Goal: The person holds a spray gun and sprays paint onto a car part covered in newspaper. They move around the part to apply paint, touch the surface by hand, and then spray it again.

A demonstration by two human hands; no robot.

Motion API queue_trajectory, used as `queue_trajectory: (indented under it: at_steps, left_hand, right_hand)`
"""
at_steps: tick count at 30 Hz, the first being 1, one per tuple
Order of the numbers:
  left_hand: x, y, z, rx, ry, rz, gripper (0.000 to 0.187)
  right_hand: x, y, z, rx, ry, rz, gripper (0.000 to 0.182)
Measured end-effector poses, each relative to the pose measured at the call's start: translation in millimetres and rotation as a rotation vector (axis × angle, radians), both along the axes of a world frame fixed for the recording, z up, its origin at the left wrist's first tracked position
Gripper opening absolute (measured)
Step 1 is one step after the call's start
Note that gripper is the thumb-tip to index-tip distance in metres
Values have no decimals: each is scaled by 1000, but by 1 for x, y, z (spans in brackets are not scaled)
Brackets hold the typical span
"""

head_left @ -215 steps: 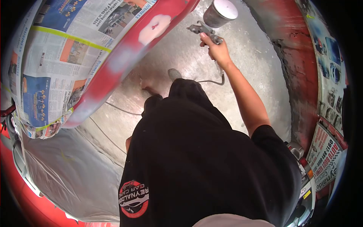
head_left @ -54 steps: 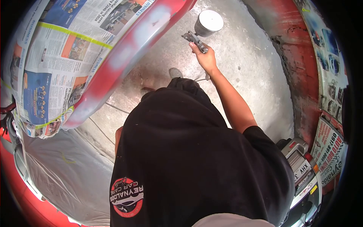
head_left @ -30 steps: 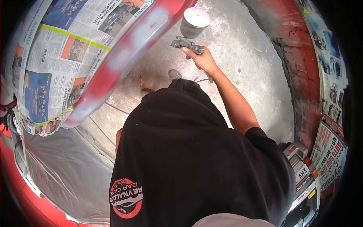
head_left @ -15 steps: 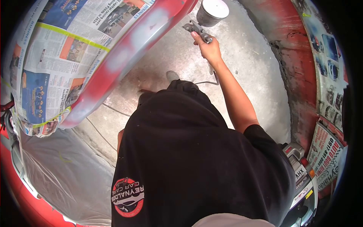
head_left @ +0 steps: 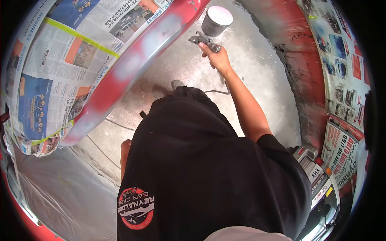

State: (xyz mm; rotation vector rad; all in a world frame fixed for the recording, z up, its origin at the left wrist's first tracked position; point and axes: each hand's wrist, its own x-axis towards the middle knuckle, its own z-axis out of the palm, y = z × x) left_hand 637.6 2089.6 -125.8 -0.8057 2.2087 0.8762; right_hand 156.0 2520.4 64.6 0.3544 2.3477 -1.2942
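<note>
My right hand is wrapped round the handle of a spray gun, held out in front of me. The gun's round paint cup, with a pale top, sits at its far side. A thin hose runs down from the gun. Left of the gun, and apart from it, is a red car body panel with whitish-grey patches. My left hand hangs low at my side, partly behind my black shirt; its fingers cannot be made out.
Newspaper with yellow-green tape covers the car above the panel. Clear plastic sheeting hangs at lower left. Thin lines cross the concrete floor. On the right stand a reddish wall and another vehicle's rear.
The spray gun and my right hand have shifted slightly left and down in view. More of my left hand shows beside the shirt. The whole view has turned a little.
</note>
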Motion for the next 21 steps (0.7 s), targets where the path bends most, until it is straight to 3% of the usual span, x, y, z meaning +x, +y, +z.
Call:
queue_trajectory:
  at_steps: [2, 3, 4, 6, 9, 11, 13, 16, 18, 20, 21]
  left_hand:
    - [-17, -8, 13, 71, 36, 67, 22]
    - [-10, -22, -2, 221, 248, 201, 21]
    - [-38, -11, 31, 346, 91, 388, 19]
    - [-51, -14, 40, 405, 119, 383, 19]
    - [-71, -19, 56, 226, 100, 53, 18]
    - [-69, -24, 52, 216, 107, 8, 18]
    - [-82, -19, 62, 169, 51, 94, 17]
    - [-71, -19, 61, 347, 135, 251, 17]
    - [-52, -26, 32, 150, 210, 39, 18]
    - [-53, -17, 23, 115, -51, 109, 18]
    - [-51, -18, 18, 142, -43, 132, 17]
  right_hand:
    - [-8, -3, 3, 73, 57, -49, 58]
    - [-14, -2, -2, 98, 100, -76, 58]
    - [-16, -1, -6, 124, 140, -104, 59]
    - [-23, -3, -9, 134, 185, -130, 58]
    - [-21, -8, 0, 128, 203, -130, 54]
    - [-11, -10, 9, 48, 120, -102, 51]
    - [-5, -15, 19, -35, 78, -38, 54]
    - [3, -20, 31, -72, 28, -18, 55]
    - [-4, -20, 25, -45, 29, -47, 58]
    - [-12, -22, 18, 5, 49, -82, 58]
    - [-13, -24, 17, 11, 56, -98, 55]
